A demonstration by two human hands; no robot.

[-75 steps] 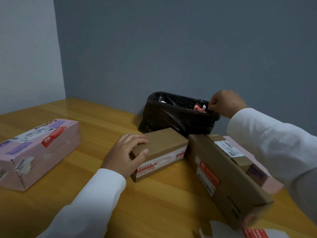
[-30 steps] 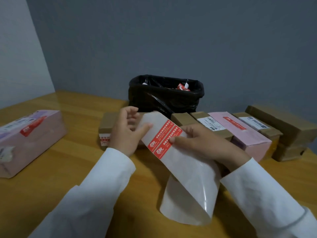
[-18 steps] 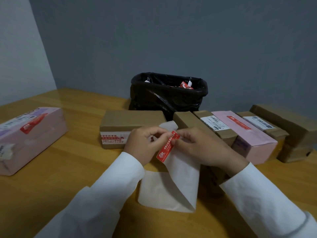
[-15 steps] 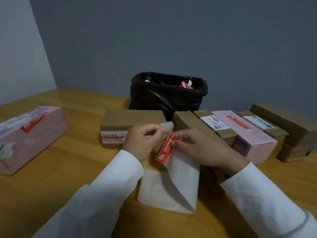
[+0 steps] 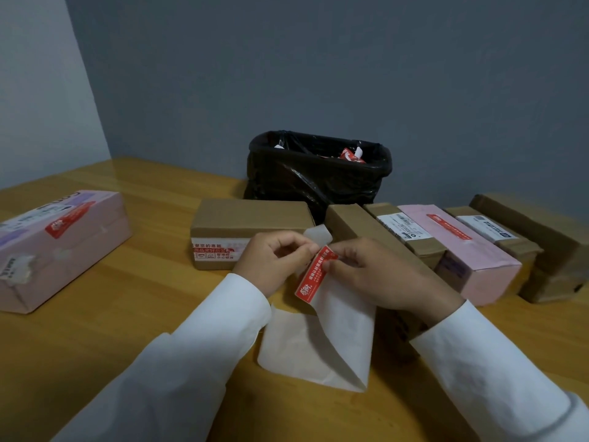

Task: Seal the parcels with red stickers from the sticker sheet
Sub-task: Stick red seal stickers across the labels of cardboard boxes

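Note:
A white sticker sheet [image 5: 331,333] hangs folded from both hands down onto the table. My left hand [image 5: 271,266] pinches the sheet's top edge. My right hand [image 5: 376,275] pinches the upper end of a red sticker [image 5: 314,275], which is partly lifted off the sheet. Just behind my hands lies a small brown parcel [image 5: 248,218] with red and white tape on its front. To its right stands a row of brown and pink parcels [image 5: 459,247], two with red stickers on top.
A black bin bag [image 5: 318,173] with sticker scraps stands against the grey wall behind the parcels. A large pink parcel [image 5: 57,244] with a red sticker lies at the left on the wooden table [image 5: 127,314].
My right hand left the bin and my left hand left the small brown parcel. Both took up the sheet, and the red sticker has peeled further away from it.

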